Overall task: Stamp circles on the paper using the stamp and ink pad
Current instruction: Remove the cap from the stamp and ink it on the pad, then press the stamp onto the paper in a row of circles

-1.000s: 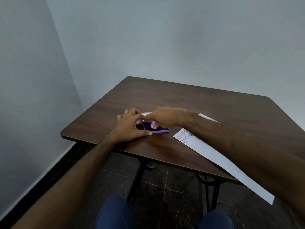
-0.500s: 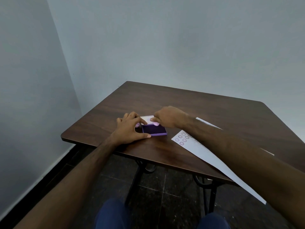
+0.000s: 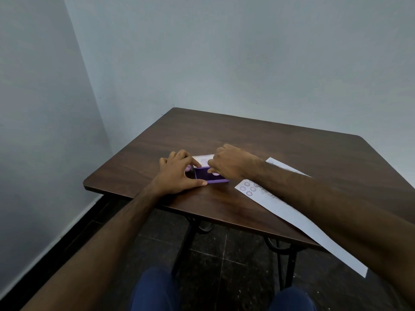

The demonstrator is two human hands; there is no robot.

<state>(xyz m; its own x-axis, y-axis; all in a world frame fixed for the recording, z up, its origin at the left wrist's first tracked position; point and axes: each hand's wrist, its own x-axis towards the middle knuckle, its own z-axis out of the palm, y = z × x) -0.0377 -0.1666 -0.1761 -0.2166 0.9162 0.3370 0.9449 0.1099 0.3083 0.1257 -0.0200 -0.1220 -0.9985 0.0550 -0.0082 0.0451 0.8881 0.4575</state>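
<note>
**A:** Where are you in the job?

**B:** Partway, I judge. The paper (image 3: 292, 217) lies on the right side of the table (image 3: 258, 140), running off its near edge, and it already carries a small cluster of purple circles (image 3: 248, 188) at its left end. More may sit under my right forearm; I cannot see there. The long near stretch of the sheet is blank, so plenty is left to stamp.

**A:** And right now?

**B:** I read this as inking. The purple ink pad (image 3: 210, 175) sits open on the table, well left of the paper's printed end. My left hand (image 3: 177, 173) steadies it, thumb along its near edge, index finger at its far left corner, the other fingers curled. My right hand (image 3: 228, 161) is closed around the stamp (image 3: 215, 173), of which only a pale pink tip shows, down on the pad's dark surface.

**A:** What's the pale thing behind the pad?

**B:** A whitish flat piece (image 3: 205, 158), touching the pad's far side. Possibly its lid, but I cannot tell. A small pink thing (image 3: 188, 168) also peeks from under my left fingers; too hidden to name.

**A:** What remains?

**B:** Carry the stamp over to the paper, press beside the existing circles, and repeat.
</note>
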